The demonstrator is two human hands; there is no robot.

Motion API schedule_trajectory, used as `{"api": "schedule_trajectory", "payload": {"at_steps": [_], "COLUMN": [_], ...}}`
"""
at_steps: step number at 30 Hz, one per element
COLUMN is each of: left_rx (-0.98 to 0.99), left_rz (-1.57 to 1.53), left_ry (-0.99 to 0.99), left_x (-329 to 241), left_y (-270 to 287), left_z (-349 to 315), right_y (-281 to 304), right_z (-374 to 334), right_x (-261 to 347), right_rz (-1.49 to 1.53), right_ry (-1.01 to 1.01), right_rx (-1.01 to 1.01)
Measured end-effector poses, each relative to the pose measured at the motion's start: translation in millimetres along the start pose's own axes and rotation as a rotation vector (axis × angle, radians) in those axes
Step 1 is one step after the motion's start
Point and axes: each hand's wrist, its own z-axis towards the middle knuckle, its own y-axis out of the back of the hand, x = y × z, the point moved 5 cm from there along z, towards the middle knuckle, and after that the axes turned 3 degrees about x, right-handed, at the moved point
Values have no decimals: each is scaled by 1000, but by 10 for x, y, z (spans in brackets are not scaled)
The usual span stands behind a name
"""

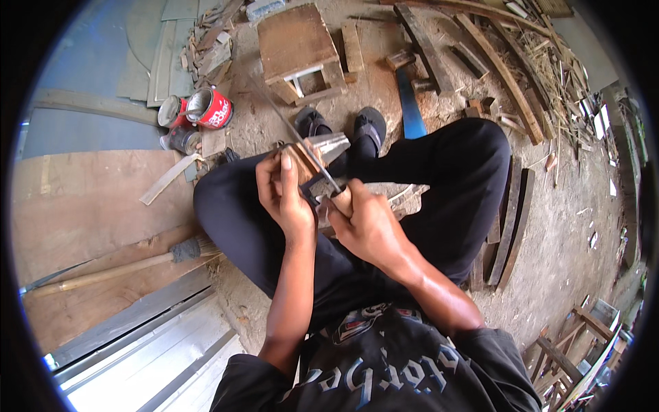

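My right hand (371, 223) is closed round the pale wooden handle of a long, thin metal tool (324, 172) that looks like a file. Its shaft slants away to the far left, across a brown wooden piece (294, 162). My left hand (285, 196) grips that wooden piece from the left, thumb raised along its near side. Beside the wood lie a grey tapered part (331, 145) and a black angular part (313, 189); how they join it I cannot tell. Both hands are above my lap, between my bent knees.
A small wooden stool (295, 44) stands ahead of my feet. Red cans (216, 113) are at the left, near a broom (113, 271) on plywood. A blue saw blade (410, 106) and several timber strips (504, 79) lie ahead and right, with more strips (509, 230) beside my right knee.
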Motion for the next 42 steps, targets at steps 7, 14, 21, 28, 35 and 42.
{"api": "schedule_trajectory", "payload": {"at_steps": [7, 14, 21, 28, 35, 42], "left_rx": [-7, 1, -82, -77, 49, 142], "left_rz": [7, 41, 130, -6, 287, 336], "left_ry": [-18, 22, -26, -258, -201, -247], "left_x": [-17, -59, -53, 53, 489, 658], "left_y": [-63, -48, 75, 395, 258, 286], "left_z": [45, 98, 315, 466, 630, 1338], "right_y": [-80, -246, -96, -94, -137, -48], "right_z": [-1, 7, -100, 144, 40, 93], "right_x": [-196, -543, -552, -1052, -1174, -1154], "right_rz": [-19, 590, 611, 539, 483, 487], "right_ry": [-109, -338, -63, -168, -174, -216], "right_rx": [3, 215, -226, -262, -252, -273]}}
